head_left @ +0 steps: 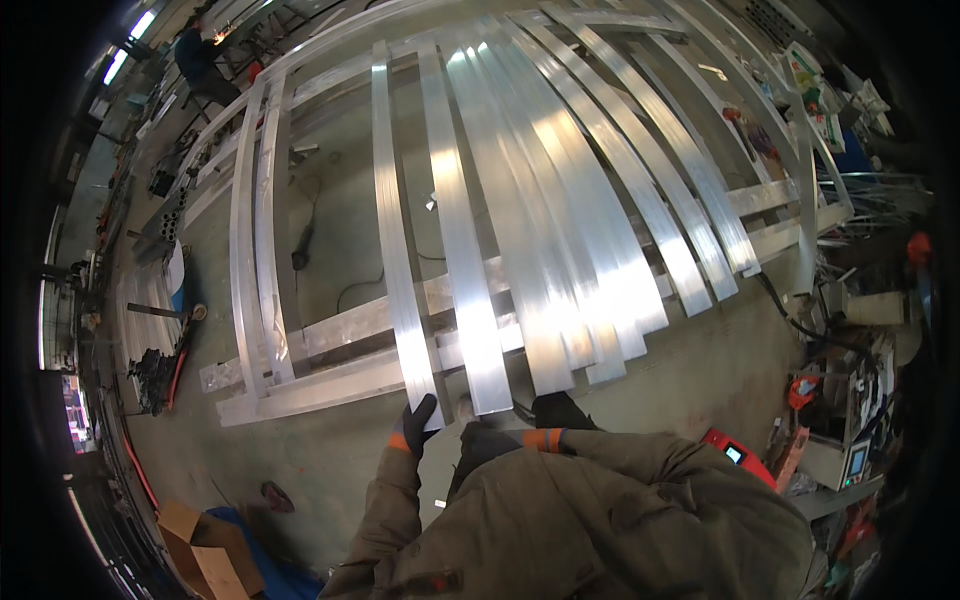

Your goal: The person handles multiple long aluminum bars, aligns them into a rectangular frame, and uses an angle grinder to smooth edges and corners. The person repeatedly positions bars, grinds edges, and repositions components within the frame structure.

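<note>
**Left hand at the near end of a long aluminium bar**

I see a wide rack of aluminium flat bars (560, 200) fanned across two cross rails (350, 325), their long axes running from 6 o'clock near me up toward 12 o'clock. Among them, one narrow flat bar (395, 240) stands apart to the left of the pack. Its near end lies at 12 o'clock from my left hand (415, 425), touching the gloved fingers, which curl onto the bar's end; I judge that a grasp on the bar. My right hand (560, 412) sits at 3 o'clock from the left, dark-gloved, below the neighbouring wider bar (465, 260); whether it is clenched or released I cannot tell. The left hand is clearly the nearer to the narrow bar.
</note>
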The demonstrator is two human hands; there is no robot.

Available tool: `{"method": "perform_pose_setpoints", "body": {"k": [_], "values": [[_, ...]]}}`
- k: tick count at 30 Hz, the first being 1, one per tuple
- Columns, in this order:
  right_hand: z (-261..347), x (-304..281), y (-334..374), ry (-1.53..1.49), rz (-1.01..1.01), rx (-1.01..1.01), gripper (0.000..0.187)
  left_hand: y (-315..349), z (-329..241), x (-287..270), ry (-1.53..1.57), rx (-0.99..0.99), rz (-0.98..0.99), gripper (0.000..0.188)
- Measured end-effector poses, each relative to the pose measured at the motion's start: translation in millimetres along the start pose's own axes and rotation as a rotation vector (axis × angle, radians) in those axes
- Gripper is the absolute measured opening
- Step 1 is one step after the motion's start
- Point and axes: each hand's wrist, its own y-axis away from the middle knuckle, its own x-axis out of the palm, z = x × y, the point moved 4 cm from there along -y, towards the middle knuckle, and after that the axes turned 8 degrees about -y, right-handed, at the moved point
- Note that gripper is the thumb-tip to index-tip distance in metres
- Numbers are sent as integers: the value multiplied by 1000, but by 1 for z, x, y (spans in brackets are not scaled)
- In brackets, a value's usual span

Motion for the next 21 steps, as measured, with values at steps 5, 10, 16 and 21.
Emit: {"method": "perform_pose_setpoints", "body": {"k": [5, 10, 16, 21], "values": [[-26, 34, -53, -29, -153, -111, 50, -13, -4, -9, -75, 6, 159, 64], [-63, 63, -100, 52, -457, -211, 53, -27, 0, -28, -127, 3, 258, 63], [-7, 98, -125, 261, -755, 138, 61, -1, -23, -54, -153, 26, 279, 66], [22, 122, -120, 282, -868, 66, 57, -6, -20, -61, -164, 13, 326, 76]]}}
